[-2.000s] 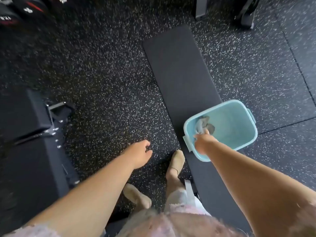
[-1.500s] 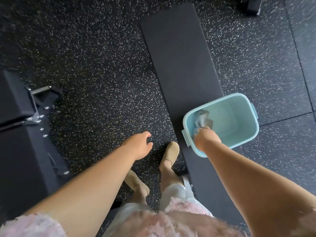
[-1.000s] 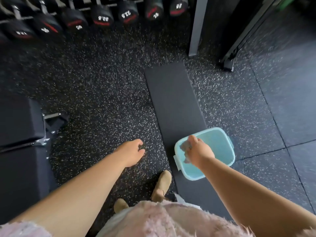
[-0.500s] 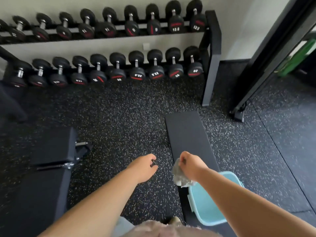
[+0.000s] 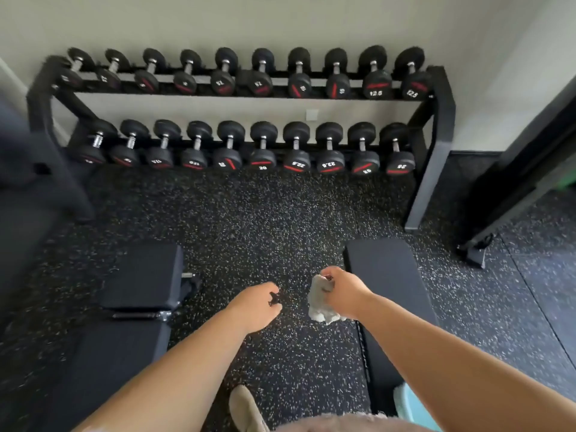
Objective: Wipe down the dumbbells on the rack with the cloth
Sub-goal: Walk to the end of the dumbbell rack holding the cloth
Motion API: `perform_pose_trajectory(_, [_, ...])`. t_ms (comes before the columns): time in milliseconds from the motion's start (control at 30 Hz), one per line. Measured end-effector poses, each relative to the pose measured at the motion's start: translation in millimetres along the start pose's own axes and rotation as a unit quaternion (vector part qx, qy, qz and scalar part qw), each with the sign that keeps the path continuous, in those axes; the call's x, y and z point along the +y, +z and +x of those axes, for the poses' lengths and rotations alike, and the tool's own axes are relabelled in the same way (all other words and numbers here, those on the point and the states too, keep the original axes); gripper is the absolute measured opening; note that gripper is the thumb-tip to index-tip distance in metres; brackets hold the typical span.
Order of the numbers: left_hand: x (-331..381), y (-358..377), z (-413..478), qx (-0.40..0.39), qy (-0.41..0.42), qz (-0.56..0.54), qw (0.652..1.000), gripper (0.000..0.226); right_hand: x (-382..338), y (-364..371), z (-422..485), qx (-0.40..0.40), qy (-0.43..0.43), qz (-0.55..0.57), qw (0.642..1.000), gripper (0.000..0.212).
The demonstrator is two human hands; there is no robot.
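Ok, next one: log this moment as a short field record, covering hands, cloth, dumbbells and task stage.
right hand: grips the crumpled grey cloth above the floor
left hand: loosely curled, holds nothing
dumbbells: two rows on the black rack by the wall, none touched
basin: pale blue, only an edge in view, lower right
task stage: wiping not yet begun

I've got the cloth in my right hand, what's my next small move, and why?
Probably step toward the rack and lift the cloth to a dumbbell: your right hand grips the cloth, but bare floor lies between you and the rack.
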State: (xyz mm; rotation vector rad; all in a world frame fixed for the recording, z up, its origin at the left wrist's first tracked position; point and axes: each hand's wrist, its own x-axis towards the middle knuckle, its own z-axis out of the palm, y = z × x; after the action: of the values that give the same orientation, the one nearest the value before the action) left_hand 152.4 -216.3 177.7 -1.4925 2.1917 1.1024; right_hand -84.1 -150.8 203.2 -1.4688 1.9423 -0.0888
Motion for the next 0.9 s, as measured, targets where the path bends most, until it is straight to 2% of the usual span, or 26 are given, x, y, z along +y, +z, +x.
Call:
perform_pose_trajectory(33, [-12, -10, 2, 0.005, 0.001, -0.002, 1.0, 0.049, -15, 1, 8, 0.028, 0.021, 0.059, 0.998, 0.031])
perform_pose_trajectory(100, [-37, -30, 4, 0.014, 0.001, 0.001, 1.0, 0.049, -47, 4, 24, 0.016, 0.042, 0.087, 0.995, 0.021])
perform_pose_trajectory(167, [-65, -48, 3, 0.018, -0.009, -0.001, 1.0, 0.05, -80, 6, 41, 0.013, 0.049, 0.07, 0.996, 0.008])
perform_pose_trajectory(300, [-122, -82, 2, 0.027, -0.045, -0.004, 0.999, 0.051, -137, 13, 70, 0.009, 0.021, 0.032, 0.999, 0.001])
perform_pose_trajectory(567, [-185, -140, 7, 0.06, -0.074, -0.019, 0.995, 0.051, -202, 22, 113, 0.03, 0.003, 0.041, 0.999, 0.012])
perform_pose_trajectory(900, [-194, -193, 60, 0.083, -0.072, -0.038, 0.993, 0.051, -241, -7, 196, 0.031, -0.029, 0.073, 0.996, 0.017])
